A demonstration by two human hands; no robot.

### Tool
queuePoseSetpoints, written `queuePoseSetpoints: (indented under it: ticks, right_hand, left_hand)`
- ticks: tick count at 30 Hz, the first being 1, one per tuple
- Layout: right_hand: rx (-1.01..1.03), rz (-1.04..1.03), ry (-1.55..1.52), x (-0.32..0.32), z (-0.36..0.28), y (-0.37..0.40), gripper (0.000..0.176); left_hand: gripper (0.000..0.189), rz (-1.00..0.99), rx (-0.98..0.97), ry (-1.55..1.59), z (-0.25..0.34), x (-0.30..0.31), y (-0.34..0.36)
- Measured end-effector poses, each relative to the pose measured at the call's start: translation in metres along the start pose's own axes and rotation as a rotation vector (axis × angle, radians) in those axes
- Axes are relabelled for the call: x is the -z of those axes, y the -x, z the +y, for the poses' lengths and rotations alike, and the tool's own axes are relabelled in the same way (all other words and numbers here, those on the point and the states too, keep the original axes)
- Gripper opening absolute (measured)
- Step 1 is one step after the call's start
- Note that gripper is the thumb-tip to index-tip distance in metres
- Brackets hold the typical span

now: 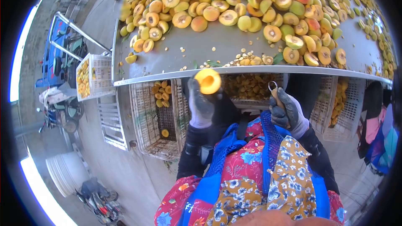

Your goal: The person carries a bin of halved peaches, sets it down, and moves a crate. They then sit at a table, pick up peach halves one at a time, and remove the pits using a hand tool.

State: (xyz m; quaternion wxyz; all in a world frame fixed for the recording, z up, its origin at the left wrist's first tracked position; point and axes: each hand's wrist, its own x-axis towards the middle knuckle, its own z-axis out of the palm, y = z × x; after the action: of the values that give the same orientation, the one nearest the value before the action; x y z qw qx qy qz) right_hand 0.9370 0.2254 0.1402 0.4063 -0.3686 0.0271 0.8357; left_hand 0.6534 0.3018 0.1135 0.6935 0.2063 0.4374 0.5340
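Note:
A halved yellow peach (208, 81), its hollow facing up, is in my left hand (201, 105), which wears a grey-and-white glove. The hand is just off the table's front edge. My right hand (289, 113), gloved alike, is wrapped round the handle of a small pitting tool (274, 90) with a metal loop at its tip. Many halved and whole peaches (211, 13) are heaped on the metal table (234, 37) in front of me. Pale pits (245, 54) lie scattered near its edge.
Below the table edge stand a crate (146, 117) with a few peach halves, a fuller crate (247, 87) between my hands, and another crate (347, 113) at the right. A white basket of fruit (98, 75) is at the left. Vehicles (65, 54) and white buckets (67, 173) stand further left.

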Motion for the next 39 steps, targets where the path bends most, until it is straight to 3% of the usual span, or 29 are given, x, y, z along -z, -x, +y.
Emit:
queuePoseSetpoints:
  ticks: [2, 3, 4, 5, 7, 9, 11, 13, 14, 16, 17, 19, 20, 22, 25, 26, 28, 29, 30, 33, 35, 39]
  right_hand:
    - [0.056, 0.154, 0.18, -0.008, 0.001, 0.0, 0.04]
    - [0.094, 0.224, 0.248, -0.015, -0.001, 0.0, 0.04]
    - [0.132, 0.291, 0.321, -0.023, -0.003, -0.001, 0.04]
    - [0.174, 0.354, 0.398, -0.028, -0.004, -0.004, 0.04]
    - [0.303, 0.367, 0.551, -0.033, -0.009, -0.01, 0.031]
    - [0.406, 0.442, 0.856, -0.032, -0.02, -0.016, 0.021]
    - [0.519, 0.467, 0.923, -0.028, -0.027, -0.026, 0.019]
    - [0.558, 0.519, 0.946, -0.016, -0.04, -0.03, 0.022]
    - [0.489, 0.541, 0.992, -0.035, -0.04, -0.03, 0.022]
    - [0.544, 0.639, 1.047, -0.021, -0.044, -0.041, 0.02]
    - [0.602, 0.661, 1.099, -0.013, -0.046, -0.042, 0.018]
    - [0.503, 0.513, 1.067, -0.025, -0.053, -0.032, 0.019]
    - [0.455, 0.449, 1.049, -0.035, -0.055, -0.022, 0.02]
    - [0.519, 0.688, 1.404, 0.009, -0.076, -0.016, 0.024]
    - [0.562, 0.823, 1.731, 0.019, -0.078, -0.008, 0.029]
    - [0.673, 0.79, 1.807, 0.018, -0.072, -0.013, 0.026]
    - [0.842, 0.682, 1.859, 0.009, -0.07, -0.02, 0.022]
    - [0.925, 0.627, 1.885, 0.008, -0.072, -0.023, 0.02]
    - [0.786, 0.78, 1.575, -0.017, -0.059, -0.028, 0.018]
    - [0.607, 0.794, 1.162, -0.032, -0.051, -0.037, 0.012]
    - [0.581, 0.795, 1.13, -0.04, -0.043, -0.037, 0.012]
    - [0.596, 0.863, 1.134, -0.067, -0.023, -0.046, 0.011]
  left_hand:
    - [0.052, 0.221, -0.226, -0.155, 0.031, 0.05, 0.007]
    - [0.053, 0.472, -0.447, -0.329, 0.039, 0.08, 0.006]
    - [0.059, 0.56, -0.559, -0.582, 0.051, 0.1, 0.015]
    - [0.064, 0.835, -0.691, -1.173, 0.055, 0.128, 0.023]
    - [0.066, 1.003, -0.662, -1.553, 0.062, 0.145, 0.047]
    - [0.058, 0.706, -0.483, -1.096, 0.053, 0.148, 0.062]
    - [0.041, 0.524, -0.312, -1.307, 0.023, 0.175, 0.057]
    - [0.04, 0.367, -0.107, -1.287, -0.034, 0.227, 0.044]
    - [0.038, 0.335, 0.07, -1.226, -0.052, 0.242, 0.03]
    - [0.039, 0.337, 0.189, -1.298, -0.131, 0.303, 0.004]
    - [0.041, 0.322, 0.262, -1.299, -0.139, 0.307, -0.008]
    - [0.044, 0.273, 0.387, -1.307, -0.143, 0.31, -0.04]
    - [0.045, 0.288, 0.334, -1.308, -0.137, 0.305, -0.05]
    - [0.048, 0.312, 0.226, -1.323, -0.136, 0.287, -0.076]
    - [0.047, 0.094, 0.147, -1.727, -0.162, 0.293, -0.115]
    - [0.05, -0.061, -0.052, -1.822, -0.216, 0.328, -0.132]
    - [0.043, 0.087, -0.132, -1.289, -0.214, 0.336, -0.141]
    - [0.042, 0.089, -0.175, -1.219, -0.214, 0.341, -0.143]
    - [0.04, 0.089, -0.218, -1.15, -0.217, 0.346, -0.147]
    - [0.043, -0.048, -0.349, -1.425, -0.189, 0.337, -0.132]
    - [0.046, -0.091, -0.431, -1.483, -0.129, 0.307, -0.098]
    - [0.063, 0.008, -0.578, -1.499, -0.07, 0.282, -0.044]
